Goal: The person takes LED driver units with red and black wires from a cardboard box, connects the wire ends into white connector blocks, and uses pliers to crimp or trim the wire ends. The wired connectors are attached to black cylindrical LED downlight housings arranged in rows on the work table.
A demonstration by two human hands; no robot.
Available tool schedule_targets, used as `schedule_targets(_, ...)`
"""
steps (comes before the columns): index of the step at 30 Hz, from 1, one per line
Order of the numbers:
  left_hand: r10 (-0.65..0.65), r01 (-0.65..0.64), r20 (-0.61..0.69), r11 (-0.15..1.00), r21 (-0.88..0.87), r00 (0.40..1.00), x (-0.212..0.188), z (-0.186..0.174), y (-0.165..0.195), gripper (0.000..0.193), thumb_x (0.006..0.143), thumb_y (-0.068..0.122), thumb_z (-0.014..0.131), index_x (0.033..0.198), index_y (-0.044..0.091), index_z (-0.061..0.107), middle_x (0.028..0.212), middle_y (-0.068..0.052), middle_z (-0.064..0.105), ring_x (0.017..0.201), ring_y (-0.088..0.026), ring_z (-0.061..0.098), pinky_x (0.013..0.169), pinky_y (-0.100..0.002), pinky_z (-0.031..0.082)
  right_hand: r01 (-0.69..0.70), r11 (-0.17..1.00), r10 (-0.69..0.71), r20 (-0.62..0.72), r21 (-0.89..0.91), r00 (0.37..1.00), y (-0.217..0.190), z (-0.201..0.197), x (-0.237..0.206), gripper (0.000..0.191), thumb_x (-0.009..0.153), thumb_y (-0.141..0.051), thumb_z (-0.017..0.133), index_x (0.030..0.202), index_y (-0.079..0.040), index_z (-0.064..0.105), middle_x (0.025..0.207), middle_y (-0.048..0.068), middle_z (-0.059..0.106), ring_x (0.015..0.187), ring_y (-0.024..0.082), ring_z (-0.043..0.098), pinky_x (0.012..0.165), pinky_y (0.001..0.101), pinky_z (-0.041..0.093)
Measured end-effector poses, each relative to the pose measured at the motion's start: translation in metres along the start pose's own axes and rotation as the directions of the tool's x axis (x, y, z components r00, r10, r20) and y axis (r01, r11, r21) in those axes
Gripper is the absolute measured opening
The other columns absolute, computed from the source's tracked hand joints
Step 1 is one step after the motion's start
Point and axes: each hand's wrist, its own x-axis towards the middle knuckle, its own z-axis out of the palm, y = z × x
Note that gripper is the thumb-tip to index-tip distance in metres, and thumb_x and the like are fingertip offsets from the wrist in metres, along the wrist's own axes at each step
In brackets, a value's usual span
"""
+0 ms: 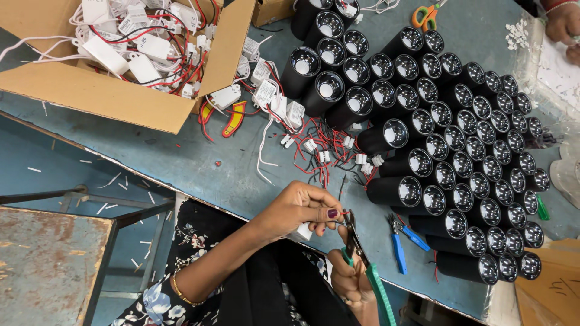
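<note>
My left hand (301, 210) pinches a thin red wire (343, 213) between thumb and fingers, and a small white driver box (304, 232) shows under the palm. My right hand (349, 279) grips green-handled wire strippers (368, 273); their dark jaws meet the wire tip beside my left fingertips. Both hands hover at the near edge of the blue-grey table (199, 163).
Several black cylindrical spotlights (459, 145) lie in rows on the right. A cardboard box (109, 90) of white drivers with red and black wires sits top left. Blue-handled pliers (399, 247), orange-handled scissors (426, 15), loose connectors (320, 151). Another person's hand (565, 24) at top right.
</note>
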Motion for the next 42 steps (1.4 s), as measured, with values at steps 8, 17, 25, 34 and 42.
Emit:
schedule_targets(8,0.021,-0.021,0.009,1.000,-0.018,1.000,-0.002,-0.005,0.004,0.021,0.098,0.017,0.072,0.105,-0.004,0.074,0.087,-0.007,0.075,0.066,-0.009,0.067,0.058,-0.021,0.046,0.226,0.963,-0.222,-0.040,0.147,0.974,0.000,0.020,0.020,0.055,0.109,-0.011,0.057,0.160,-0.019,0.038,0.080,-0.003,0.035,0.047,0.002,0.025,0.034,0.0185,0.023)
schedule_targets(17,0.032,0.027,-0.225,0.967,0.255,0.974,0.002,-0.003,0.006,0.022,0.099,0.018,0.065,0.106,-0.002,0.071,0.082,-0.004,0.073,0.068,-0.007,0.068,0.061,-0.021,0.054,-0.336,0.353,-0.580,-0.486,-0.873,0.654,-0.024,0.062,0.056,0.063,0.091,-0.005,0.062,0.153,-0.010,0.049,0.085,0.000,0.055,0.057,0.005,0.043,0.046,0.0200,0.032)
schedule_targets(25,0.083,-0.047,-0.237,0.987,0.156,0.968,0.005,-0.021,-0.009,0.021,0.100,0.015,0.066,0.108,-0.004,0.065,0.083,-0.008,0.071,0.068,-0.012,0.068,0.062,-0.024,0.054,-0.508,-0.498,-0.716,0.004,-0.702,0.698,-0.016,0.076,0.094,0.047,0.089,-0.008,0.070,0.135,-0.005,0.061,0.112,0.018,0.064,0.102,0.032,0.064,0.090,0.0376,0.049)
schedule_targets(34,0.124,-0.077,-0.261,0.980,0.183,0.957,-0.001,-0.039,-0.008,0.021,0.098,0.010,0.065,0.113,-0.005,0.065,0.095,-0.010,0.073,0.082,-0.017,0.075,0.072,-0.026,0.057,-0.218,-0.668,-0.515,0.231,-0.712,0.825,-0.026,0.093,0.155,0.035,0.093,-0.004,0.065,0.127,-0.005,0.067,0.124,0.015,0.064,0.114,0.033,0.063,0.096,0.0398,0.049)
schedule_targets(42,0.130,-0.101,-0.236,0.986,0.131,0.963,-0.001,-0.042,-0.008,0.021,0.097,0.006,0.067,0.114,-0.006,0.063,0.101,-0.011,0.071,0.091,-0.018,0.075,0.080,-0.029,0.061,-0.191,-0.710,-0.436,0.211,-0.678,0.875,-0.043,0.076,0.186,0.028,0.088,-0.004,0.069,0.116,-0.004,0.069,0.119,0.013,0.066,0.110,0.033,0.063,0.093,0.0408,0.050)
